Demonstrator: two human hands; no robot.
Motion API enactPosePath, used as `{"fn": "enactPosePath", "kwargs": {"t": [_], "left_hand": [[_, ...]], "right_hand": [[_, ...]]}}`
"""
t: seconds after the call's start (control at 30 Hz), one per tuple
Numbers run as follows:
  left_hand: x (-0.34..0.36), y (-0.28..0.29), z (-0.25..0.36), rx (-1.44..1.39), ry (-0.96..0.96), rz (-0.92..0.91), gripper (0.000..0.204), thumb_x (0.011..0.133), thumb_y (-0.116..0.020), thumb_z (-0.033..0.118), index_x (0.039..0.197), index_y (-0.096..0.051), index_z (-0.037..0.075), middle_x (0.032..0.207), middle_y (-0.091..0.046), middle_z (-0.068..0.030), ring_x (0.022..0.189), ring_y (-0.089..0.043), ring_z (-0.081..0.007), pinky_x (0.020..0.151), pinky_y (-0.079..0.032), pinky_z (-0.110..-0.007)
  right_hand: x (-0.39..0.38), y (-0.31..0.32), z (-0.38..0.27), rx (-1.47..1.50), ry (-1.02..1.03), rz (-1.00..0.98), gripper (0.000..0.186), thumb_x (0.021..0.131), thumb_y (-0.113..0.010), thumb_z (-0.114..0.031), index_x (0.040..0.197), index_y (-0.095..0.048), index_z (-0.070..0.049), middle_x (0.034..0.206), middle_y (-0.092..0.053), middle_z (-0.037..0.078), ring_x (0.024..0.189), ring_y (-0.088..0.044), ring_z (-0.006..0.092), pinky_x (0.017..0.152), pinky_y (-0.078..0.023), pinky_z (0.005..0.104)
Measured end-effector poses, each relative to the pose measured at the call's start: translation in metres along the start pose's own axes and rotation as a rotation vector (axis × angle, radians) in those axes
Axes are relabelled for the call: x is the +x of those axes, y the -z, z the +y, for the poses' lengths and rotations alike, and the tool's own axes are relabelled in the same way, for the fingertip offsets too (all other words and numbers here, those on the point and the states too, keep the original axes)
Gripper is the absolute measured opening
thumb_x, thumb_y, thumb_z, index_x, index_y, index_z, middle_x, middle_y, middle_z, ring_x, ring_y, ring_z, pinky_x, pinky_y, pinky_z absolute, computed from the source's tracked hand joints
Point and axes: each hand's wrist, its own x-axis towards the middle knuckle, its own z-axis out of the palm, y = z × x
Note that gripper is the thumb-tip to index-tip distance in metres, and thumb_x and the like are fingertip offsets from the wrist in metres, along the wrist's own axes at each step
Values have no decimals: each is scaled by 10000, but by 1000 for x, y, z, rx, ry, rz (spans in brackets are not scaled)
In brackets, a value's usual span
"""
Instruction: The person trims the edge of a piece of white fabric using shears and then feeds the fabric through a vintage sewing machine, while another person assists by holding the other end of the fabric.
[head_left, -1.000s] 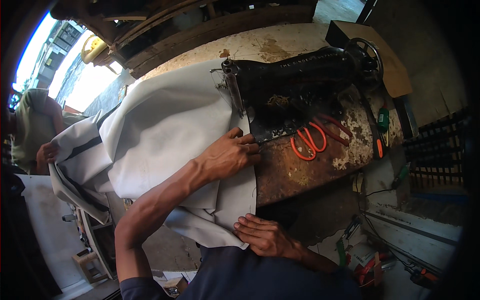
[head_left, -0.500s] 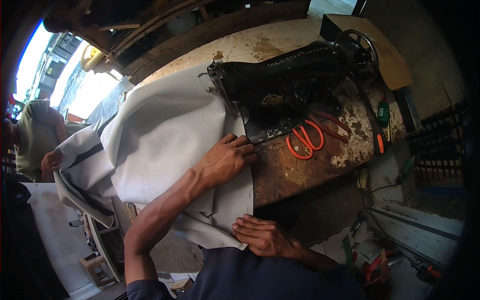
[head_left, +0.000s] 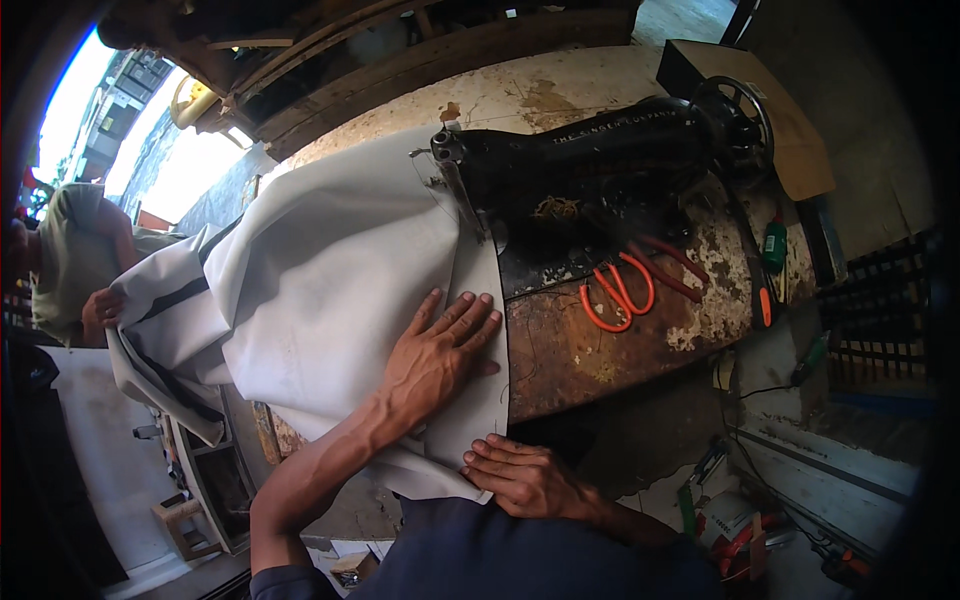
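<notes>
A large sheet of light grey upholstery material (head_left: 320,290), smooth like leatherette, lies in folds over the table. Its right edge runs under the needle end of a black sewing machine (head_left: 590,165) and down toward my body. My left hand (head_left: 440,355) rests flat on the sheet below the needle end, fingers spread. Close to my body, my right hand (head_left: 525,478) grips the sheet's near right edge, fingers on top and the thumb hidden. At the far left another person's hand (head_left: 103,308) holds the sheet's other end.
Orange-handled scissors (head_left: 622,292) and a red-handled tool (head_left: 670,268) lie on the worn tabletop (head_left: 570,375) right of the sheet. Beyond them are a small green bottle (head_left: 774,245) and an orange-tipped tool (head_left: 765,305). A cardboard box (head_left: 790,150) stands behind the machine's handwheel.
My left hand has moved slightly back from the needle end, and its curled fingers have spread flat on the sheet. My right hand stays at the near edge. The view has shifted slightly.
</notes>
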Motion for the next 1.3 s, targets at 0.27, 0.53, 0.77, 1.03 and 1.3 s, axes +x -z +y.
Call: {"fn": "enactPosePath", "kwargs": {"t": [0.27,0.53,0.77,1.03,1.3], "left_hand": [[-7,-1,13,26,18,-56,743,1035,-491,608,1658,-360,224,1712,-353,-76,1609,-258,-265,1325,-111,-552],[8,12,0,-32,39,5,621,964,-542,160,1582,-501,201,1621,-476,-147,1513,-423,-326,1246,-323,-475],[57,20,-33,31,-305,62,347,935,-562,160,1224,-754,168,1168,-655,-60,1132,-595,-218,977,-456,-370],[84,21,-46,43,-497,16,260,913,-591,162,1103,-767,165,1086,-668,-12,1108,-604,-186,967,-454,-365],[84,22,-46,66,-483,-16,286,922,-572,139,1130,-768,134,1148,-697,3,1128,-614,-181,986,-447,-358]], "right_hand": [[9,32,-2,3,33,-86,409,757,-739,-50,1163,-791,-40,1239,-770,134,1203,-729,242,1106,-559,409],[7,35,-2,54,-34,-110,388,747,-740,-23,1128,-807,-51,1214,-780,125,1188,-737,233,1091,-572,398],[11,33,0,65,-23,-81,388,745,-725,-8,1121,-810,-53,1199,-785,120,1178,-741,231,1091,-572,394],[4,30,1,88,-18,-57,426,712,-760,-62,1135,-772,-18,1229,-763,155,1206,-717,271,1136,-528,403],[7,32,1,78,-36,-60,446,715,-726,-21,1153,-800,-54,1231,-773,132,1202,-729,238,1124,-548,400]]}}
